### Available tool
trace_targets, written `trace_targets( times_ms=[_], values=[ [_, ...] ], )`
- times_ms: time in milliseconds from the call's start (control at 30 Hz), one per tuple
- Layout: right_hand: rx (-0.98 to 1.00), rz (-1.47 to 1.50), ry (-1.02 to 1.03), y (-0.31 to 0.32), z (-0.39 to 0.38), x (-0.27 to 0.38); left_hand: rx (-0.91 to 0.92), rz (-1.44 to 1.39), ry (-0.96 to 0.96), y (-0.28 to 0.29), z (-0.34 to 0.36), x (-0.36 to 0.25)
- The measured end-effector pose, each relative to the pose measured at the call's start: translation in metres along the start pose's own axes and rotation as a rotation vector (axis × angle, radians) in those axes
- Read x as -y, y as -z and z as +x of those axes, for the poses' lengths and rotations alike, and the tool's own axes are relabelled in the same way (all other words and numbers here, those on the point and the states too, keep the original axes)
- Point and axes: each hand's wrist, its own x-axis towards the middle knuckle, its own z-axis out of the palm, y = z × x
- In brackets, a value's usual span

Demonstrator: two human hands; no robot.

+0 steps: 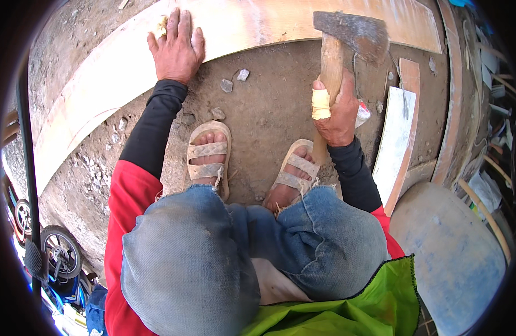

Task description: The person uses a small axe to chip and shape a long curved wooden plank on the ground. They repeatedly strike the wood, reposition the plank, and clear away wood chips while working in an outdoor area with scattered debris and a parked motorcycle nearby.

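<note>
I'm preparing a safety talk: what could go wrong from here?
A stray swing of the wooden-handled, dark metal axe in the right hand could strike the ungloved left hand, which rests on the long, pale wooden plank. If the axe slipped, it might hurt the exposed toes in the beige, strapped sandals.

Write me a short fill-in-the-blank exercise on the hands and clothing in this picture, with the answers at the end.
1. The right hand grips the hatchet by its ____.
2. The left hand lies palm ____ on the long board.
3. Both feet wear open-toed ____.
4. The cloth overlapping the jeans at the picture's lower right is bright ____.

Missing words: handle; down; sandals; green.
</note>
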Motion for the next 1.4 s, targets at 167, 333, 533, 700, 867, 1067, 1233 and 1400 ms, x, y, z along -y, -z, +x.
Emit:
trace_targets(
  times_ms=[167,333,533,700,867,1067,1233,1400],
  values=[
    [-0.196,-0.090,0.337,-0.014,0.002,-0.003,0.012,-0.021,0.007,0.001,-0.001,-0.001],
    [0.100,-0.241,-0.039,-0.038,0.032,-0.022,0.013,-0.007,0.008,0.003,0.004,-0.001],
    [-0.062,-0.211,0.276,-0.002,0.012,-0.009,0.053,0.005,0.012,0.002,-0.001,-0.001],
    [0.228,-0.370,0.034,-0.019,0.019,0.004,0.086,-0.020,0.022,0.004,-0.002,-0.001],
    [0.216,-0.242,-0.013,-0.012,0.027,0.007,0.040,-0.017,-0.019,0.005,-0.004,0.000],
    [-0.004,-0.265,0.189,-0.024,0.018,-0.008,0.063,-0.044,0.018,0.002,-0.001,0.001],
    [0.362,-0.099,0.053,-0.034,-0.002,-0.026,0.006,-0.032,-0.016,0.001,0.001,-0.001],
    [0.829,0.480,-0.515,-0.018,-0.073,-0.017,0.026,-0.022,-0.020,-0.003,-0.002,0.004]
  ],
)
